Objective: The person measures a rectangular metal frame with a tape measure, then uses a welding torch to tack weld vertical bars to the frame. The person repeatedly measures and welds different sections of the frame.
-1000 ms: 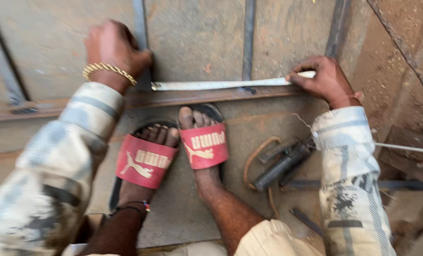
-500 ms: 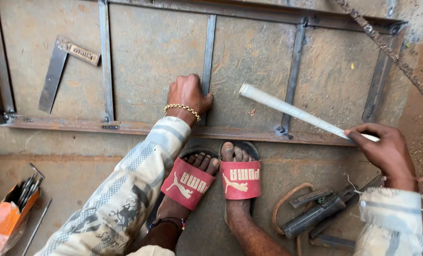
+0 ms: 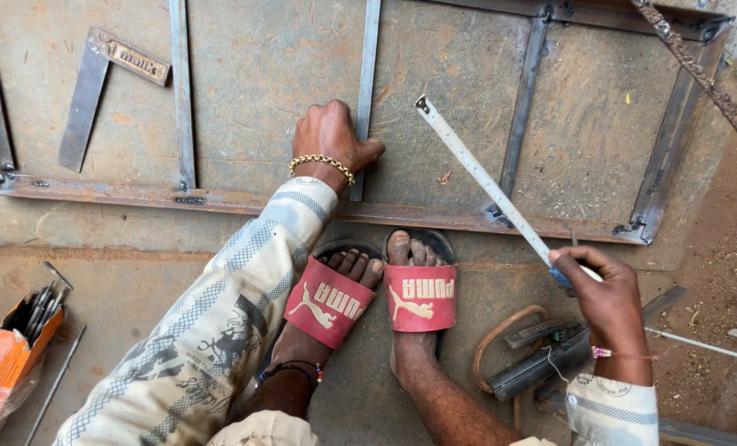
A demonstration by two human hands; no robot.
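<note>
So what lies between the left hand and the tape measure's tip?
In the head view, only bare dusty sheet metal lies between the left hand and the tape measure's tip; one upright metal strip runs beside the hand.

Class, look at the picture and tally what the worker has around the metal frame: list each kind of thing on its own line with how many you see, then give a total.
Tape measure: 1
Try square: 1
Red sandals: 2
Orange packet of rods: 1
Gold bracelet: 1
Total: 6

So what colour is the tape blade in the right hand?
White, on the tape blade held by the right hand; head view.
</note>
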